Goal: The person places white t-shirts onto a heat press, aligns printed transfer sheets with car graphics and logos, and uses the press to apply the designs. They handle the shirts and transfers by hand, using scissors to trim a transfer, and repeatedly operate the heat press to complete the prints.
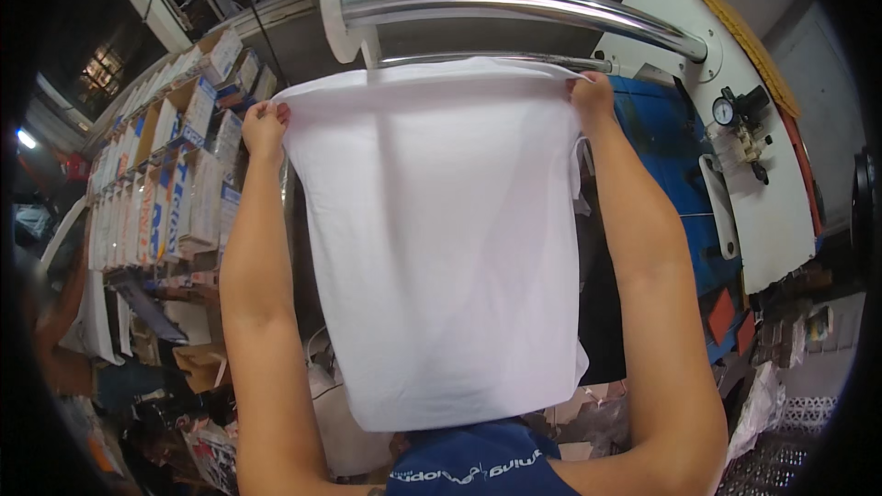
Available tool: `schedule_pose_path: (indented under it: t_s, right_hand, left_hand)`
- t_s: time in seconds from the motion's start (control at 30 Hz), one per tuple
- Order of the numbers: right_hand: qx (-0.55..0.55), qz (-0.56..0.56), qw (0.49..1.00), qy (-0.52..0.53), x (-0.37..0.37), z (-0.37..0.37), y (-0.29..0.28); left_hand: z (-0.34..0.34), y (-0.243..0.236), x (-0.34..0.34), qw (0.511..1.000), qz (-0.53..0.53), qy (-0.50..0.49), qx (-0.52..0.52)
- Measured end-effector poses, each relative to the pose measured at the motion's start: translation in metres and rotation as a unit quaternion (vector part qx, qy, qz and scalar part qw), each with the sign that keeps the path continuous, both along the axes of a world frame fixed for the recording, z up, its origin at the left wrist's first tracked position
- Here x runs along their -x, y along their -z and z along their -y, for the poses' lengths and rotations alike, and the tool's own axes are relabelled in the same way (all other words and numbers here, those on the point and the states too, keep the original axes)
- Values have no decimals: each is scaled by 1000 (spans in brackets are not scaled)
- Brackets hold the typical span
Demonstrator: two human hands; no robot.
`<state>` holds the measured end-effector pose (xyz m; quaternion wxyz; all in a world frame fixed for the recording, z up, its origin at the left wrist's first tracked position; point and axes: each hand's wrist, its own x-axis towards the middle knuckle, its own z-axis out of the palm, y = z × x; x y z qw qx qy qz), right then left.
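A white cloth garment, perhaps a T-shirt (pixel 441 220), hangs stretched between my two hands and reaches down to my chest. My left hand (pixel 266 127) pinches its far left corner. At the far right corner my right hand (pixel 593 96) grips the edge in the same way. Both arms are stretched forward. The far edge of the cloth lies just in front of a thin metal bar (pixel 496 62). Much of what lies beneath the cloth is hidden by it.
A thick chrome tube (pixel 524 9) arches over the far side, fixed to a white machine panel (pixel 758 211) with a pressure gauge (pixel 724 111). A blue surface (pixel 657 156) lies right of the cloth. Stacked cardboard boxes (pixel 175 174) stand left; a dark plastic crate (pixel 790 441) sits lower right.
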<state>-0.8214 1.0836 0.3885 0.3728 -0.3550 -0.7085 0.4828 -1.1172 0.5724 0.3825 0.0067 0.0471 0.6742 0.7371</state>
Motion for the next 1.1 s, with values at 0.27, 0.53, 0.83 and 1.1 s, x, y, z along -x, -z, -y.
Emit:
schedule_pose_path:
  t_s: [0.27,0.53,0.83,1.1]
  right_hand:
    - [-187,128,967,-115,-225,178,67]
    - [543,166,823,13,-425,272,184]
    - [589,-147,790,-88,-512,253,130]
    - [612,-164,774,13,-510,264,137]
  left_hand:
    - [107,105,-211,962,-66,89,248]
    - [249,166,-426,821,498,202,-195]
    - [363,95,-397,881,399,249,-58]
    - [379,134,-428,899,376,195,-112]
